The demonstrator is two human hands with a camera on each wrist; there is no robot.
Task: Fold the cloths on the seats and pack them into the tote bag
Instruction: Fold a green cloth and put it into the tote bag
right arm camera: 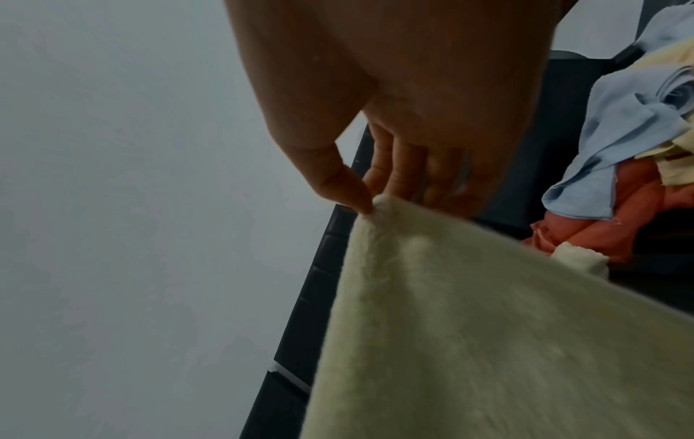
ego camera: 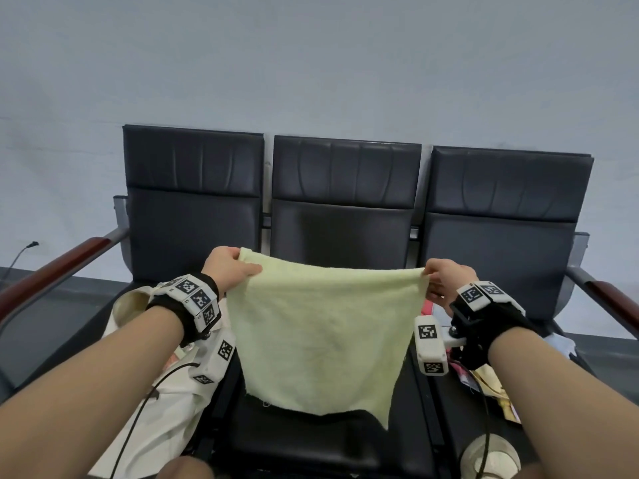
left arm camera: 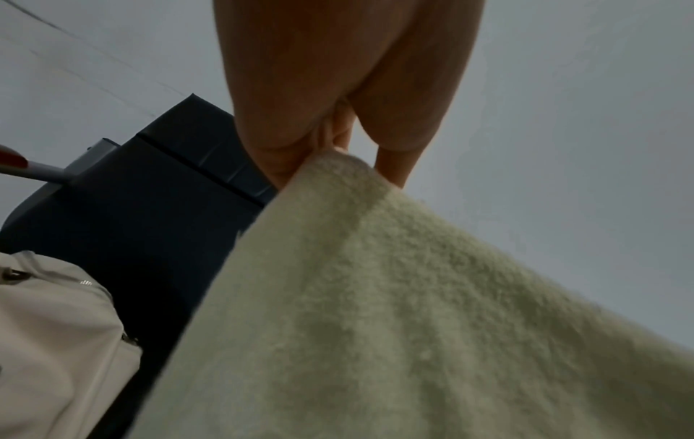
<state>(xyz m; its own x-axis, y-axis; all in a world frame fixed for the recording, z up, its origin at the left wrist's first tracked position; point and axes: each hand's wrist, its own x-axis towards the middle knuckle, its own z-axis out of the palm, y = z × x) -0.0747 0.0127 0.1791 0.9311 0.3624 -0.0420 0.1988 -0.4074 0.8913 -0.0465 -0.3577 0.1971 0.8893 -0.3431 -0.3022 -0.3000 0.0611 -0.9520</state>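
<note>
Both arms reach forward, the left hand [ego camera: 230,267] at ten o'clock and the right hand [ego camera: 446,280] at two o'clock each pinching a top corner of the pale yellow cloth [ego camera: 321,337].

We see the cream canvas tote bag [ego camera: 162,409] partly behind our left forearm; the pale yellow terry cloth [ego camera: 321,340] hides the middle seat cushion beside it.

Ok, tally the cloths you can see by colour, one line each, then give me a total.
Pale yellow-green terry cloth, held up by both hands: 1
Light blue thin cloth, in the pile on the right seat: 1
Salmon-pink crumpled cloth, same pile: 1
Cream-yellow cloth, same pile: 1
Total: 4 that show; more may be hidden in the pile.
</note>
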